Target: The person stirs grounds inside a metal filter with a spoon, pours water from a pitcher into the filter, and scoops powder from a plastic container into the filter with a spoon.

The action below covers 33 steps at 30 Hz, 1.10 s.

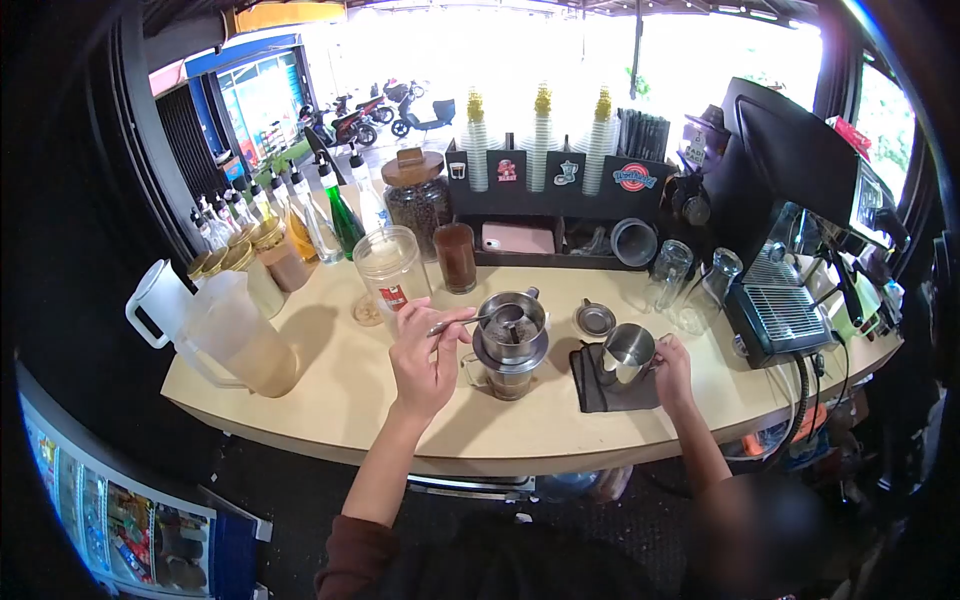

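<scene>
A metal drip filter (510, 345) sits on top of a glass mug (508, 384) at the middle of the counter, with dark contents inside. My left hand (425, 355) pinches the handle of a metal spoon (455, 323), whose far end is in the filter. To the right, my right hand (672, 370) holds a small metal pitcher (629, 350) by its handle, over a folded dark cloth (607, 388). Between filter and pitcher lies a round metal lid (595, 319).
Left are frosted pitchers (240, 335) and syrup bottles (343, 215). Behind stand a clear jar (390, 265), a glass of brown liquid (456, 258), a coffee-bean jar (418, 200) and a black organizer (560, 215) with cups. Glasses (708, 290) and a machine (785, 300) are right.
</scene>
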Tool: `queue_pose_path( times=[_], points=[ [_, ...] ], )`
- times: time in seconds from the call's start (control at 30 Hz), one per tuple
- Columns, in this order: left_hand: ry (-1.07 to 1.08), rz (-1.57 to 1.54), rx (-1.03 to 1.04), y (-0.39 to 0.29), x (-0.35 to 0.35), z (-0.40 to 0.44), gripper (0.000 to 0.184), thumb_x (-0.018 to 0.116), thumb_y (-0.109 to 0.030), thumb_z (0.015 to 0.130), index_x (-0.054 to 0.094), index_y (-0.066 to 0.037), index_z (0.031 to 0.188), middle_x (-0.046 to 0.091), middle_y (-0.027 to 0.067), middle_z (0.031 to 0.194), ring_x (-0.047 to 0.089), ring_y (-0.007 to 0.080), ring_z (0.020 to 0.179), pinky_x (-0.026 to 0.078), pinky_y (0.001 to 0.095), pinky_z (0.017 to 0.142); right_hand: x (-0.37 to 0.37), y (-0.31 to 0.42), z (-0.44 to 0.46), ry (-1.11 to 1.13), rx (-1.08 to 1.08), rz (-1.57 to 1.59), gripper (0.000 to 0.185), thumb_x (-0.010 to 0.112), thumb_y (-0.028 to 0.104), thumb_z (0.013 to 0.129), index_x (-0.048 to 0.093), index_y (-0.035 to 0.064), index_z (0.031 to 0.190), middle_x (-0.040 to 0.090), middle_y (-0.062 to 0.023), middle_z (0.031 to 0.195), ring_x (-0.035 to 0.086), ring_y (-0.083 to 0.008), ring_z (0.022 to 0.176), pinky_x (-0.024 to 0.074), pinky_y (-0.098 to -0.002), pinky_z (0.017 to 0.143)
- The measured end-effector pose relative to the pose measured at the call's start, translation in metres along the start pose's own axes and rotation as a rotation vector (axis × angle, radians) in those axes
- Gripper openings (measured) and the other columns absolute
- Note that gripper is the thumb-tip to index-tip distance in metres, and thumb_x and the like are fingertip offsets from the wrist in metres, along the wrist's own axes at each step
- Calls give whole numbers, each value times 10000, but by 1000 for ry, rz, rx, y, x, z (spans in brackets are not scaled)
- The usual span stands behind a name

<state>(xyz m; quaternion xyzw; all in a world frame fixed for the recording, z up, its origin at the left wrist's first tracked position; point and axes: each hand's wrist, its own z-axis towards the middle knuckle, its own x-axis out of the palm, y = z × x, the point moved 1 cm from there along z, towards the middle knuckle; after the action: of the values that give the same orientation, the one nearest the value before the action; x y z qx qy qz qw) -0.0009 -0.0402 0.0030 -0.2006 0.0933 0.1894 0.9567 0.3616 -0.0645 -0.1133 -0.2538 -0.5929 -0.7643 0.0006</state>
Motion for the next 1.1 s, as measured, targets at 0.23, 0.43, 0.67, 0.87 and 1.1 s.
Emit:
queue_pose_path(
  times=[0.23,0.43,0.67,0.87,1.1],
  points=[
    [2,64,30,-13,10,8,160,540,-114,936,691,-68,964,612,8,652,591,161,659,383,422,956,48,65,-1,175,-533,-816,253,648,75,819,598,53,1065,550,-56,905,536,-168,831,423,-273,769],
    [186,294,258,-30,33,7,267,717,-51,714,674,-98,974,592,3,782,593,173,774,390,413,941,167,108,-40,737,-644,-790,377,672,110,829,612,73,1199,548,-101,873,549,-219,802,453,-313,742],
    [26,55,-252,-17,33,-14,436,823,-180,658,619,-70,1027,596,67,923,597,251,914,394,397,948,181,87,-24,705,-1106,-841,244,679,96,808,646,40,1043,545,-103,788,565,-293,742,470,-392,665],
    [215,-113,-430,7,43,-20,720,886,-227,586,547,8,1177,604,157,1173,623,270,1044,463,392,960,181,90,-27,828,-992,-821,179,661,59,813,627,24,986,563,-128,814,588,-328,760,491,-406,665],
    [180,-19,-441,-5,50,-15,729,882,-260,544,559,-15,1150,657,170,1046,630,324,1000,474,411,901,185,88,-25,769,-890,-723,147,603,4,836,623,22,980,595,-135,794,604,-319,692,492,-374,622]
  ],
)
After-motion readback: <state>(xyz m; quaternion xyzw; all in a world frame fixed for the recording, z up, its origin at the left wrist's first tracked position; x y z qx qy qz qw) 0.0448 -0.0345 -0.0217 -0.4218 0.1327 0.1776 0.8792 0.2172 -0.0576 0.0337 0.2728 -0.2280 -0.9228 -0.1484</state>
